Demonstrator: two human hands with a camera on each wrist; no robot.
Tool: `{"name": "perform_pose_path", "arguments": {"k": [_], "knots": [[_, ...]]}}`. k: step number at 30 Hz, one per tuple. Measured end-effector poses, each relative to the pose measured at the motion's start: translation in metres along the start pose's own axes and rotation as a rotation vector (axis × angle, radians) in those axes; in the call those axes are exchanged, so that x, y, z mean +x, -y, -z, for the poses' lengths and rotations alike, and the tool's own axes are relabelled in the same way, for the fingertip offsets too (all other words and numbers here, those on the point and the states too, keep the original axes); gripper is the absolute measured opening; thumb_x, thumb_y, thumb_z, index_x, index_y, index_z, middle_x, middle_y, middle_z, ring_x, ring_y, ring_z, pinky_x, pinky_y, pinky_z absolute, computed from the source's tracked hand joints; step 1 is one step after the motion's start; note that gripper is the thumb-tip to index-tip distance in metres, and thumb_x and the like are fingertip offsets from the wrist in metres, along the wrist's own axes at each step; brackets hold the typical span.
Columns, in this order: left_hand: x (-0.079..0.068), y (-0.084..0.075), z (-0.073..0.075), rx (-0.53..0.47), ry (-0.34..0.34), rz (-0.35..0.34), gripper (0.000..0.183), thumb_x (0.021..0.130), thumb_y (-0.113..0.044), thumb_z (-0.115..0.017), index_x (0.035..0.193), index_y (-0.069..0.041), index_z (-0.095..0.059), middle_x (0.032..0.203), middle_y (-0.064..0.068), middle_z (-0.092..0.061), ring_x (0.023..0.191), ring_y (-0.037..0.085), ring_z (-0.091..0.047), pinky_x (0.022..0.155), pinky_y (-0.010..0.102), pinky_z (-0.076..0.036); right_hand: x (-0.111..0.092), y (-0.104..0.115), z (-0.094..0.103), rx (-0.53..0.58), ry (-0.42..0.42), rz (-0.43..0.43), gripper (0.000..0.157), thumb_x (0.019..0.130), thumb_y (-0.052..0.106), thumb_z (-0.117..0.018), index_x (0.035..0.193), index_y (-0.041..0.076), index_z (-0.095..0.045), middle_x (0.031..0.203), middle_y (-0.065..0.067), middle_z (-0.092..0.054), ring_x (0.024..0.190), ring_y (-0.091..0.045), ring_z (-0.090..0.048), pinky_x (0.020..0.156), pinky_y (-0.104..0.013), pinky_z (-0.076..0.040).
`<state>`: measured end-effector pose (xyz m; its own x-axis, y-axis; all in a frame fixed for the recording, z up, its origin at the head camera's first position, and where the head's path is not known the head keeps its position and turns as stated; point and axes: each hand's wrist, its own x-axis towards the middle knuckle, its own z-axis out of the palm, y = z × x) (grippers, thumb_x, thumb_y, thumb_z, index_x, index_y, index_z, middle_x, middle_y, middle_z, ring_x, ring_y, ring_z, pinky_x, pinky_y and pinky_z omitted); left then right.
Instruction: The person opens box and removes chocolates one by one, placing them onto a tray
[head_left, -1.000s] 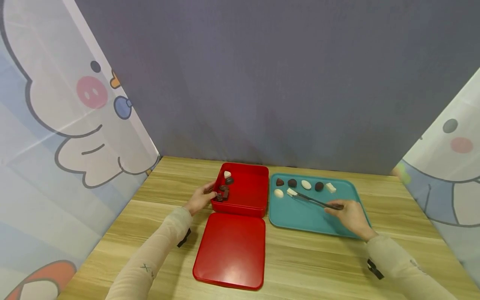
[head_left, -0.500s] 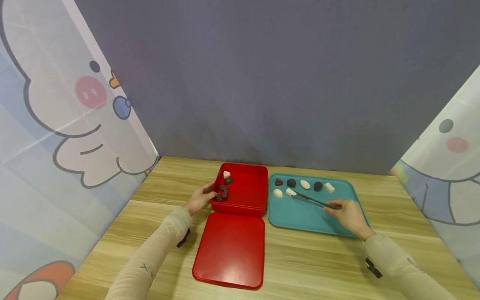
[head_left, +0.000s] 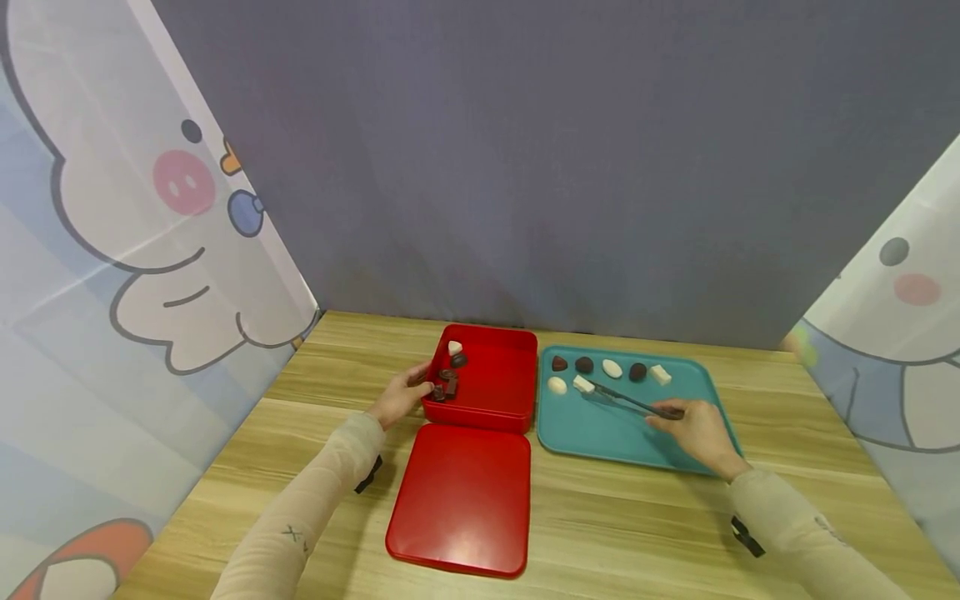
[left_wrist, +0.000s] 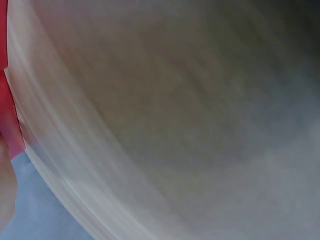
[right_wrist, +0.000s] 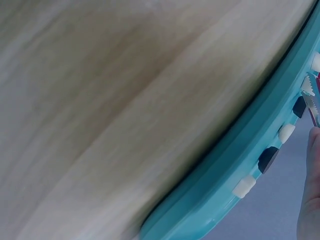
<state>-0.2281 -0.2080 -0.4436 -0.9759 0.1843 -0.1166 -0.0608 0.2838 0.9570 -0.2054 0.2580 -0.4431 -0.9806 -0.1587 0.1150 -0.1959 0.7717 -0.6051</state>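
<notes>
My left hand point(head_left: 399, 400) grips the left side of an open red box point(head_left: 487, 421), thumb at the rim. Several brown chocolates and a white one point(head_left: 455, 347) lie along the box's left side. In my right hand point(head_left: 701, 432) I hold dark tongs point(head_left: 628, 402) low over a teal tray point(head_left: 592, 437). Their serrated tips, seen in the right wrist view, are at a white rectangular chocolate point(head_left: 583, 384). Behind it on the tray is a row of brown and white chocolates, and an oval white chocolate point(head_left: 557, 385) lies to its left.
A flat red lid point(head_left: 461, 500) lies on the wooden table point(head_left: 615, 533) in front of the box. The tray stands close to the box's right side. A grey backdrop point(head_left: 525, 167) rises behind the table, with printed cartoon sheets at both sides.
The tongs' tips and the white rectangular chocolate have risen slightly, with a shadow showing more clearly beneath them. My left hand stays at the box.
</notes>
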Motion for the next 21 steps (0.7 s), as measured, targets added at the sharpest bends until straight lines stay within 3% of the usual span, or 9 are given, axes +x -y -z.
{"name": "perform_pose_path", "arguments": {"k": [4,11,14,21], "knots": [[0.008,0.013,0.000,0.008,-0.016,-0.011,0.053,0.095,-0.008,-0.045,0.145,-0.004,-0.026,0.147,0.021,-0.028,0.134,0.036,-0.029,0.105,0.048,-0.034,0.001,0.000,0.000,0.007,0.007,-0.010,0.037,0.083,0.029,-0.067,0.107,0.001,-0.068,0.102,-0.019,-0.067,0.091,-0.035,-0.063,0.070,-0.042,-0.053],[0.011,0.020,0.001,0.010,-0.032,-0.010,0.053,0.095,-0.009,-0.046,0.145,-0.005,-0.027,0.147,0.020,-0.028,0.134,0.035,-0.030,0.104,0.048,-0.035,0.004,0.001,0.000,0.017,0.019,-0.011,0.041,0.082,0.032,-0.067,0.108,0.000,-0.066,0.104,-0.021,-0.066,0.091,-0.035,-0.063,0.069,-0.041,-0.054],[0.010,0.018,0.001,-0.003,-0.023,-0.007,0.053,0.095,-0.008,-0.046,0.145,-0.005,-0.027,0.147,0.020,-0.028,0.134,0.035,-0.030,0.104,0.048,-0.035,0.004,0.001,0.000,0.020,0.017,-0.006,0.041,0.082,0.031,-0.068,0.109,-0.001,-0.066,0.104,-0.021,-0.066,0.090,-0.034,-0.064,0.068,-0.040,-0.054],[0.000,-0.004,-0.001,0.006,0.005,0.006,0.054,0.095,-0.005,-0.044,0.144,0.001,-0.024,0.147,0.023,-0.025,0.135,0.037,-0.026,0.106,0.048,-0.031,0.007,0.001,0.000,0.040,0.008,-0.016,0.045,0.082,0.034,-0.068,0.111,0.000,-0.065,0.106,-0.020,-0.066,0.092,-0.033,-0.063,0.068,-0.038,-0.054]]}}
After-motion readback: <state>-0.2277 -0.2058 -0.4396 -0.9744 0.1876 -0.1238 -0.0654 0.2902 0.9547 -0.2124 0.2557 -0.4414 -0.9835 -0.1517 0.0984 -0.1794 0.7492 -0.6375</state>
